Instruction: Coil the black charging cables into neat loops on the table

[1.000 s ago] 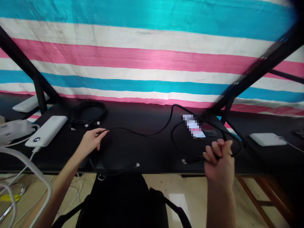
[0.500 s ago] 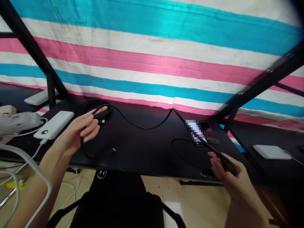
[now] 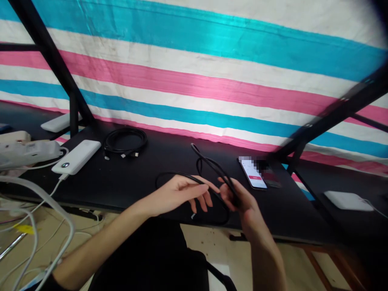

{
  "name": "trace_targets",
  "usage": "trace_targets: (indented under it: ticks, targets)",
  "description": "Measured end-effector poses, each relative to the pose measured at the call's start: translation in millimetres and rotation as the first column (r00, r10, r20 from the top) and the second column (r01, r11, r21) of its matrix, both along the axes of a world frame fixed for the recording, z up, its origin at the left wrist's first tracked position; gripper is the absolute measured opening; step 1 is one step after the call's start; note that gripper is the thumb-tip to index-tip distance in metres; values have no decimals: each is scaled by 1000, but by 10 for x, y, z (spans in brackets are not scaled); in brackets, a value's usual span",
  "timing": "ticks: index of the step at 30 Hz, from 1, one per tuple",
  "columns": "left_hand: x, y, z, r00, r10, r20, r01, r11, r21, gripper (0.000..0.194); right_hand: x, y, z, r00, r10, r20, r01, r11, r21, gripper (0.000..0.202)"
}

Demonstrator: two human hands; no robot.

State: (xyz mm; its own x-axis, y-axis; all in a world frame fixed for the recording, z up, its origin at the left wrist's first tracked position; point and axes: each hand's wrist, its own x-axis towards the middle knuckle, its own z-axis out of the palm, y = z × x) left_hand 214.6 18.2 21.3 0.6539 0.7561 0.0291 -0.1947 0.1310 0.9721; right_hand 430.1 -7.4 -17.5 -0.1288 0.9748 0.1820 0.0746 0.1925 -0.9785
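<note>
Looped in my right hand [image 3: 239,196] is a black cable [image 3: 209,161], with the curled fingers closed around its strands. Close beside it on the left, my left hand [image 3: 186,192] has the same cable between thumb and index finger; its other fingers hang loosely. One loop stands up above the right hand, and another strand hangs below both hands. A small pale connector tip [image 3: 193,216] shows under my left fingers. Farther left on the black table [image 3: 169,155] lies a coiled black cable [image 3: 125,141] with its plugs toward me.
A lit phone [image 3: 253,173], partly pixelated, lies right of my hands. On the left are a white power bank [image 3: 77,157] with a cable plugged in and a white power strip [image 3: 33,153]. Another white power bank [image 3: 348,201] is at right. Black frame bars slant before a striped sheet.
My left hand has moved right, from beside the coil to my right hand. The right hand has come inward and left. The stretched cable is now gathered in loops.
</note>
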Motion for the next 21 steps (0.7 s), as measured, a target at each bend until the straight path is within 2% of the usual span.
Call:
trace_targets:
  ticks: [2, 3, 6, 7, 9, 12, 14, 16, 18, 19, 21]
  targets:
    - [116, 21, 28, 999, -4, -35, 6, 999, 54, 32, -134, -25, 30, 988, -31, 150, 31, 1000, 2, 75]
    - [136, 28, 50, 998, 6, -57, -1, 996, 84, 35, -186, -28, 58, 975, -59, 214, 58, 998, 10, 69]
    - [63, 9, 114, 978, 121, -170, -85, 975, 206, 41, -269, 13, 141, 944, -79, 321, 66, 997, 51, 26]
    - [9, -17, 127, 963, 173, -209, -116, 958, 262, 39, -274, 36, 156, 941, -80, 328, 63, 996, 63, 20]
    - [-110, -101, 131, 932, 267, -245, -156, 907, 392, 32, -263, 80, 161, 947, -102, 306, 83, 994, 74, 21]
    - [-273, -272, 96, 920, 356, -166, -212, 806, 552, 18, -234, 121, 127, 962, -144, 233, 133, 989, 63, 21]
    - [-365, -376, 69, 899, 436, -47, -318, 722, 614, 17, -220, 135, 102, 968, -174, 178, 162, 984, 80, 21]
    - [-437, -439, 50, 825, 560, 77, -466, 598, 652, 31, -210, 144, 88, 972, -192, 135, 178, 978, 109, 19]
    - [-472, -443, 25, 718, 685, 125, -553, 451, 701, 58, -205, 147, 83, 974, -195, 116, 177, 973, 146, 16]
    - [-470, -420, 1, 672, 734, 101, -545, 397, 739, 75, -206, 146, 84, 974, -191, 119, 170, 971, 165, 14]
    - [-431, -333, -89, 612, 791, -7, -435, 345, 832, 102, -220, 133, 92, 973, -178, 144, 143, 964, 224, 11]
